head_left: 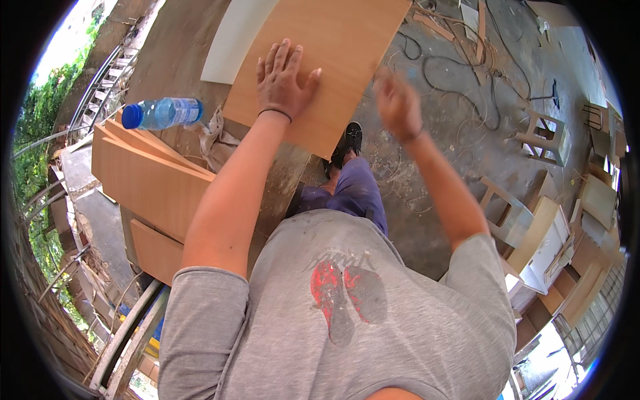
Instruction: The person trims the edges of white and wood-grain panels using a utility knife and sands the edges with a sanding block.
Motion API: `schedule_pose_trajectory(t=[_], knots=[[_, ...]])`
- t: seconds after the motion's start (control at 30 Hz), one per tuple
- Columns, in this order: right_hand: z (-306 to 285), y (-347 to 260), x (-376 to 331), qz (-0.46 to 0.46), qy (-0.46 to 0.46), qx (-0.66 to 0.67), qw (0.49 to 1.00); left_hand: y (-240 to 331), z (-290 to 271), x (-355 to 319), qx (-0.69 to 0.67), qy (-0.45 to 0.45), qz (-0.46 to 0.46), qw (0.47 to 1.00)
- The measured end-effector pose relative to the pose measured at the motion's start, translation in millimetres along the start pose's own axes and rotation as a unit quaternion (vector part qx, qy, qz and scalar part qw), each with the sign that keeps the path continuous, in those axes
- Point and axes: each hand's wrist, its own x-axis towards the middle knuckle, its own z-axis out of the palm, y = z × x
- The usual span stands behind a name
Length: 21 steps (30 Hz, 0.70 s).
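My left hand (283, 80) lies flat, fingers spread, on a light brown wooden board (333, 47) that rests on a worn workbench (173, 60). A thin black band circles that wrist. My right hand (398, 107) is raised in the air to the right of the board's edge, blurred by motion, and it holds nothing that I can make out. A dark band sits on that wrist too. Below the board's near corner I see my leg in purple trousers and a black shoe (348, 143) on the floor.
A clear water bottle with a blue cap (162, 113) lies on stacked brown boards (143, 180) at the left, beside a crumpled cloth (217, 137). Cables (467, 73) trail over the dusty concrete floor. Wooden stools (543, 137) and unfinished furniture parts (540, 240) stand at the right.
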Motion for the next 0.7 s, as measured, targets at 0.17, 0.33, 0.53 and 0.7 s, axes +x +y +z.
schedule_pose_trajectory(t=[0.17, 0.33, 0.53, 0.7], knots=[[-24, 80, 128, -0.088, 0.055, -0.073, 0.992, 4, 0, 5, 0.009, -0.009, 0.012, 1.0], [-7, 71, 93, -0.157, -0.028, -0.067, 0.985, 3, -3, 2, 0.015, -0.029, 0.003, 0.999], [7, -74, -94, -0.204, -0.289, 0.028, 0.935, 8, -4, 1, 0.011, -0.04, -0.008, 0.999], [-20, -66, -37, -0.156, -0.245, 0.008, 0.957, 1, 1, -1, 0.026, -0.022, -0.006, 0.999]])
